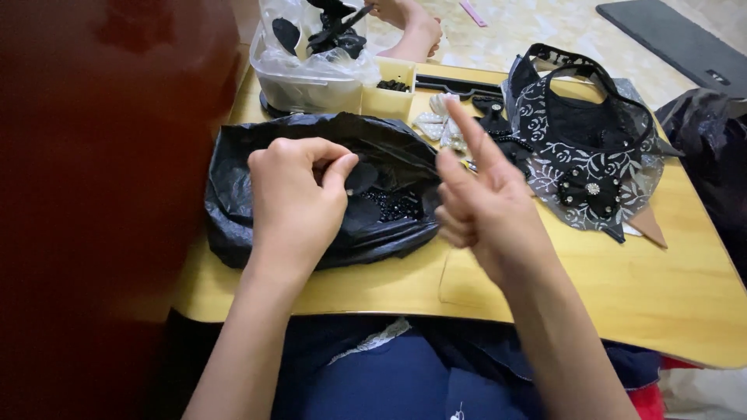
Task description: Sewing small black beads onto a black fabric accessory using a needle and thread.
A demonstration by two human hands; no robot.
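My left hand [296, 194] hovers over an open black plastic bag [241, 187] on a low wooden table [622, 288], thumb and fingers pinched together on a small black fabric piece [361, 177]. Black beads [393, 204] lie inside the bag just right of that hand. My right hand [478, 194] is raised beside the bag with the index finger pointing up and the other fingers curled; it holds nothing that I can see.
A black lace piece with a bow and rhinestone [587, 167] lies at the right. A clear plastic tub with black pieces [311, 58] and a yellow tray of beads [389, 89] stand at the back. Another person's foot [412, 27] rests beyond the table.
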